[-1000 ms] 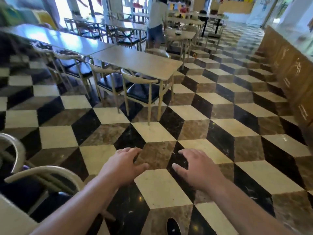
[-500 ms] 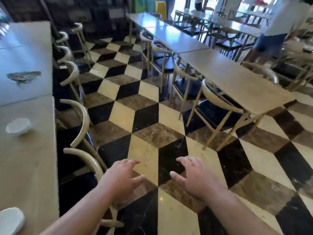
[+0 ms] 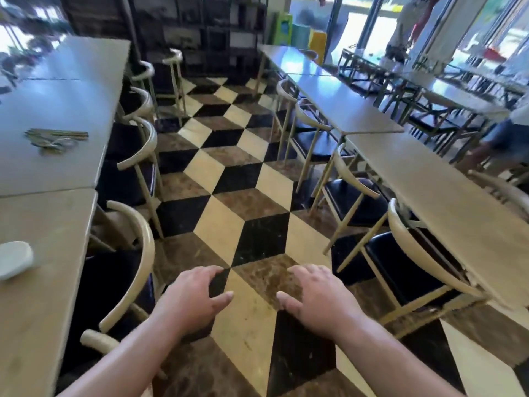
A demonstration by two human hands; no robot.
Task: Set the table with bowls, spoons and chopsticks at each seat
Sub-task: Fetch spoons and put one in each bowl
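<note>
Both bare hands are out front over the aisle — the left hand (image 3: 191,299) palm down, fingers loosely spread and slightly curled, holding nothing. The right hand (image 3: 320,299) mirrors it, open and empty, thumb pointing inward toward the other thumb. Under them runs the glossy cube-pattern tiled floor (image 3: 243,213) in cream, brown and black.

Just left of the left forearm stands a cream curved-back chair with a dark seat (image 3: 128,270), tucked against the near edge of the pale wooden table on the left (image 3: 43,296). On that table, at the picture's left edge, sits a small white ceramic bowl (image 3: 14,259) — it appears to be upside down.

One table further along the same row, a bundle of metal chopsticks and spoons (image 3: 55,137) lies toward the aisle-side edge of the grey-topped table (image 3: 57,104), well apart from the bowl.

Across the aisle, to the right of the right hand, a long row of pale tables (image 3: 429,196) stands with chairs pushed under. At the far right edge, blurred, part of another person (image 3: 506,138) shows.
</note>
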